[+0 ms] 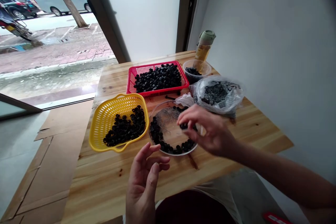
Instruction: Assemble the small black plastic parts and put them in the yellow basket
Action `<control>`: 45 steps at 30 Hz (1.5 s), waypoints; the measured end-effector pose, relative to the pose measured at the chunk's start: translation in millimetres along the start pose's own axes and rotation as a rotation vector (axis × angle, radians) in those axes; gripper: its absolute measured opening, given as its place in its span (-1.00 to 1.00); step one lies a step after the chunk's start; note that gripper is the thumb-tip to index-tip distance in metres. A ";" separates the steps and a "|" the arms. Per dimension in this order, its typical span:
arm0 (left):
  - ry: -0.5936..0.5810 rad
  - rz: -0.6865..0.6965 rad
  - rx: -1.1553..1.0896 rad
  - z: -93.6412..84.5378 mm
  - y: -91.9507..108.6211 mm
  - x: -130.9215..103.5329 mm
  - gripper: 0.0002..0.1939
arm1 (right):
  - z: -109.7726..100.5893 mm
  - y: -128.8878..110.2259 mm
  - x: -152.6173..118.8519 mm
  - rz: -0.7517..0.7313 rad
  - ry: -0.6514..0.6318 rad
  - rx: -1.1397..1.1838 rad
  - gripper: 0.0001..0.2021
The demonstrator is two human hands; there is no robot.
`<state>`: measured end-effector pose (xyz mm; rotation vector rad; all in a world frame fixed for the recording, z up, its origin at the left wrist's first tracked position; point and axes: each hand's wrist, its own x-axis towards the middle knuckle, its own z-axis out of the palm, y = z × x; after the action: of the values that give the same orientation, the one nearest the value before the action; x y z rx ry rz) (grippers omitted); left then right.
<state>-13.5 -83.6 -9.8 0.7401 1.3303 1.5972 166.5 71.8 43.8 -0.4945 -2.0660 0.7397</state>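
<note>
My right hand (207, 129) is above the right part of a round clear tray (172, 154), pinching a small black part (183, 125) between thumb and fingertips. Black pieces line the tray's edge, and thin metal pins (168, 117) lie in its upper left part. Nearer to me, my left hand (147, 178) is raised in front of the tray with fingers apart and slightly curled, holding nothing. Left of the tray, a yellow basket (101, 119) holds black ring-like pieces. A red basket (164, 92) behind it is full of black round pieces.
At the back right are a clear tub (206, 71) of small black parts and a bottle (204, 46) with a green lid. A plastic bag (233, 99) of black parts lies right of the baskets. The wooden table's (97, 185) left edge borders cardboard (57, 161) on the floor.
</note>
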 end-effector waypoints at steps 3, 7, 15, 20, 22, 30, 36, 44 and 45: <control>-0.015 0.000 0.086 -2.2 5.9 3.9 -0.64 | -19.8 21.4 31.8 0.127 0.136 -0.064 -0.90; -0.010 -0.027 0.145 0.5 10.8 3.2 -0.64 | -24.4 61.1 68.9 0.248 0.178 -0.055 -0.81; -0.068 0.007 0.275 1.7 13.4 4.3 -0.71 | -15.5 115.6 122.4 0.286 0.070 -0.492 -0.88; -0.249 0.129 0.437 -3.8 10.5 20.1 -0.77 | -10.6 143.6 149.1 0.372 -0.094 -0.736 -0.78; -0.304 0.194 0.523 -5.1 9.4 28.4 -0.78 | -10.3 142.7 151.7 0.395 -0.144 -0.762 -0.65; -0.353 0.446 0.705 4.3 22.1 57.1 -0.82 | -10.7 66.4 75.3 0.220 -0.723 -0.861 -0.84; -0.420 0.494 0.815 18.9 27.8 81.3 -0.83 | 2.4 63.4 24.1 0.191 -0.942 -0.913 -0.82; -0.562 0.447 1.433 46.8 18.9 128.3 -0.76 | -14.9 61.4 22.3 0.244 -0.636 -0.587 -0.91; -0.592 0.413 1.515 52.4 16.5 133.0 -0.77 | -20.8 60.6 21.4 0.284 -0.535 -0.486 -0.91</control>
<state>-27.3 58.8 5.7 2.2493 1.8096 0.2163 176.5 136.1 25.8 -0.9579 -2.7340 0.5628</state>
